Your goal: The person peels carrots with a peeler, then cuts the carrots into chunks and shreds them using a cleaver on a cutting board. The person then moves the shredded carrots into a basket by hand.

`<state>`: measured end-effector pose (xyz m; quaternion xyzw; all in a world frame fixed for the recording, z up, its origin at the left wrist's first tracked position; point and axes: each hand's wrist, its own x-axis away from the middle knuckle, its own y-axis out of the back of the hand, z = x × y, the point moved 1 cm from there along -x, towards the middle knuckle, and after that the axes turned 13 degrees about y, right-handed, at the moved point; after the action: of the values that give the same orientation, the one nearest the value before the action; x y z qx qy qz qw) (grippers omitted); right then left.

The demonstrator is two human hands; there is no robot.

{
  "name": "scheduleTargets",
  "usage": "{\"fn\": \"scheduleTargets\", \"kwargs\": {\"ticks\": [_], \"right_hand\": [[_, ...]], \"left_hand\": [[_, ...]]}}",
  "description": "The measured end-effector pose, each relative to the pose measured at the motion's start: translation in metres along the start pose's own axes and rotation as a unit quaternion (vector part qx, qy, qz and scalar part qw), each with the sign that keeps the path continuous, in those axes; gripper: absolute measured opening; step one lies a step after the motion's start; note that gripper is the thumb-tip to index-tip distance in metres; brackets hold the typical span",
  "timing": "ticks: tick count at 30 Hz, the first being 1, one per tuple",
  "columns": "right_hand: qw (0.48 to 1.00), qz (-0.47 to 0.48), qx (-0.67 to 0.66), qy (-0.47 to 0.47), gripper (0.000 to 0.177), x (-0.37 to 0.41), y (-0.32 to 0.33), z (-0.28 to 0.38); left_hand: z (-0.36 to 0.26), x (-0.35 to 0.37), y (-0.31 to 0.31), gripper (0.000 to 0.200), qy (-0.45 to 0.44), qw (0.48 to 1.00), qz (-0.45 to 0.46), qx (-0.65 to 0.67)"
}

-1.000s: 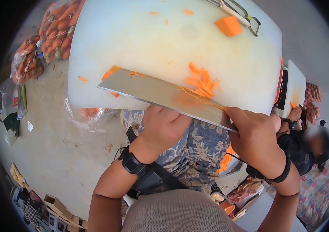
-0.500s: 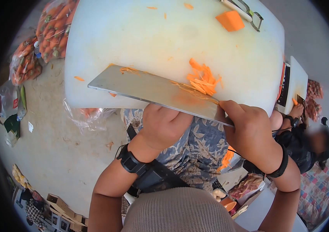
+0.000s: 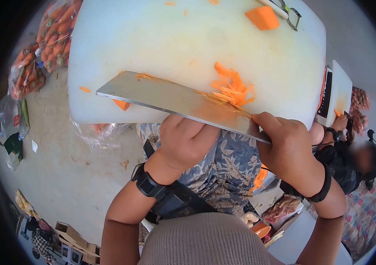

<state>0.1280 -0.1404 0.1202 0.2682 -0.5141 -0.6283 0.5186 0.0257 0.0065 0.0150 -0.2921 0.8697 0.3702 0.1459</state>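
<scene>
My right hand (image 3: 287, 145) is wrapped round the handle end of a broad cleaver (image 3: 161, 95), whose blade slants across the near edge of a white cutting board (image 3: 152, 39). Thin orange shreds cling along the blade. My left hand (image 3: 186, 141) is curled at the blade's lower edge; its fingertips are hidden under the blade, so what they hold cannot be seen. An orange carrot piece (image 3: 121, 104) peeks out below the blade near its far end. Cut carrot strips (image 3: 233, 86) lie heaped beyond the blade, close to my right hand.
A carrot block (image 3: 262, 17) and a peeler (image 3: 287, 13) lie at the board's far right. Bags of carrots (image 3: 55, 37) stand on the floor at left. At right, another person (image 3: 351, 159) works at a second board (image 3: 340, 92).
The cleaver has shifted slightly left in view, and more of the carrot piece shows below it. The strips beside the blade have spread a little. Both hands keep their grip shape.
</scene>
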Motion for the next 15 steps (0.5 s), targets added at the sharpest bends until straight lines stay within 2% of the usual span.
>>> {"fn": "scheduleTargets", "kwargs": {"ticks": [8,10,14,15], "right_hand": [[0.999,0.008,0.043,0.027,0.015,0.007,0.026,0.014],[0.998,0.056,0.026,-0.026,0.037,0.017,0.032,0.015],[0.997,0.052,0.018,-0.046,0.035,0.020,0.025,0.009],[0.999,0.036,0.007,-0.027,0.025,0.016,0.021,0.007]], "left_hand": [[0.003,0.006,0.004,0.025,-0.006,1.000,0.000,-0.004],[0.004,0.006,0.005,0.025,-0.006,1.000,-0.014,0.001],[0.004,0.004,0.004,0.026,-0.015,1.000,0.004,0.007],[0.003,0.003,0.004,0.027,-0.019,1.000,0.001,-0.004]]}}
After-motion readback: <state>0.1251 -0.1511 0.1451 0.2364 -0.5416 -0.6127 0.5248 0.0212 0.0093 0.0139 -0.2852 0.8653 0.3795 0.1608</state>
